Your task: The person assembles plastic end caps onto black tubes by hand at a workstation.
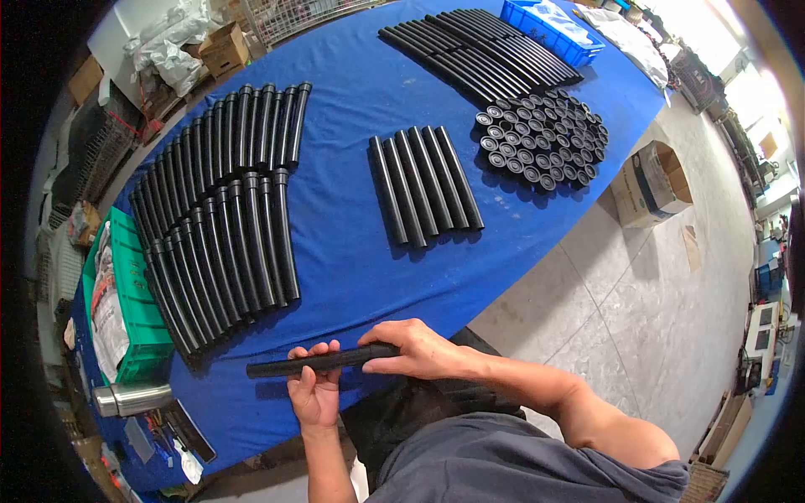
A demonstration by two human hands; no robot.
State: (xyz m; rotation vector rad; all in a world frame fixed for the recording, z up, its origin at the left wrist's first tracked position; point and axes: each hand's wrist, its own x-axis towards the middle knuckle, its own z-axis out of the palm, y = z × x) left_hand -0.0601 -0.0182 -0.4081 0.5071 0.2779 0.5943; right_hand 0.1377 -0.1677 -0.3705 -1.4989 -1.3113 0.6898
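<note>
- Both arms are bent inward, low in the frame.
- Left hand, palm up, closes around a black tube.
- Right hand grips its right end from above.

This is a small factory or assembly workshop. A long tabletop under blue cloth carries sorted batches of identical parts: rows of curved black tubes at the left, straight black tubes in the middle, round black caps at upper right. Plastic crates, cardboard boxes and a bare concrete floor surround it.
</note>
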